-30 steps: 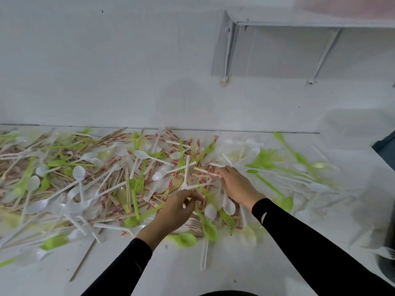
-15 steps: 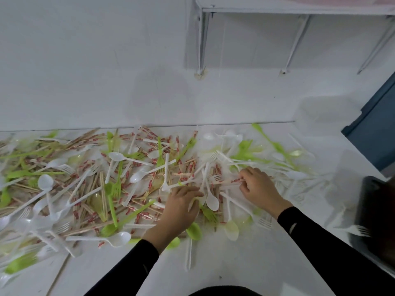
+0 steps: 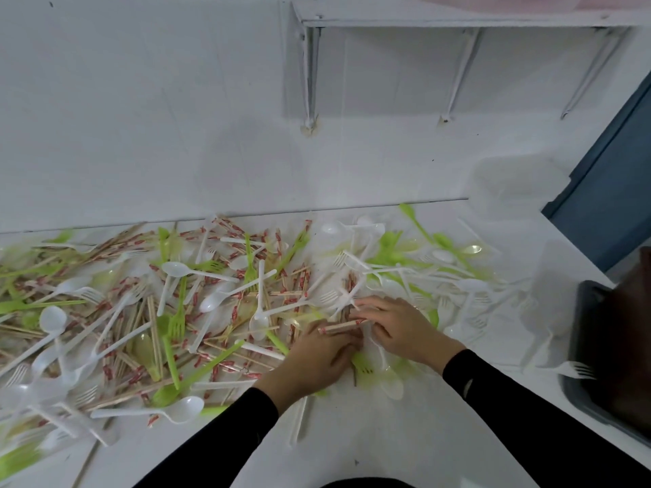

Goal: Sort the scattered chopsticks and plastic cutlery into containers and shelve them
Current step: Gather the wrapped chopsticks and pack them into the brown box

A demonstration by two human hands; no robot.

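A wide pile of cutlery (image 3: 183,304) covers the white table: white plastic spoons and forks, green forks and spoons, and wooden chopsticks in red-printed wrappers. My left hand (image 3: 318,357) lies palm down at the pile's near right part, fingers curled around a wrapped chopstick pair (image 3: 343,326). My right hand (image 3: 398,324) is just to the right, its fingers pinching the same pair's far end. More white and green cutlery (image 3: 422,265) is spread behind the right hand.
A dark tray (image 3: 595,389) sits at the table's right edge with a white fork (image 3: 574,369) at its rim. A white wall shelf on brackets (image 3: 458,22) hangs above. A clear plastic container (image 3: 507,184) stands at the back right by a blue panel.
The camera has turned right, so the pile shifted left and the dark tray came into view. Both hands drew together and now hold one wrapped chopstick pair lifted off the pile.
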